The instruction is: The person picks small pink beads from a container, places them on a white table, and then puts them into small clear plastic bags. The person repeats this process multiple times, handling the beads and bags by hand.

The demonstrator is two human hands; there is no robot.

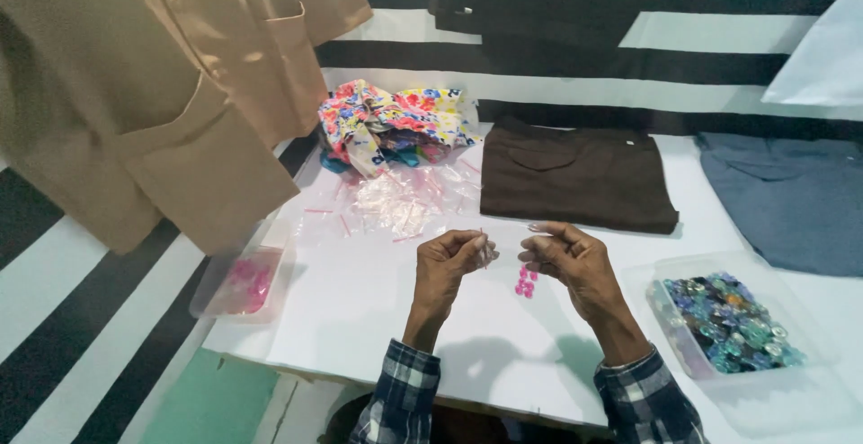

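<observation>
Both hands mid-frame pinch a small clear bag (490, 251): left hand (449, 260), right hand (566, 255). Pink buttons (526, 282) on tabletop (360, 309) below. Blue-green buttons tray (728, 323) lower right, brown shirt (575, 174) behind.

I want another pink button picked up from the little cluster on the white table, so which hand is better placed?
Probably the right hand: it hovers directly above the small pink buttons, while the left hand pinches something thin.
</observation>
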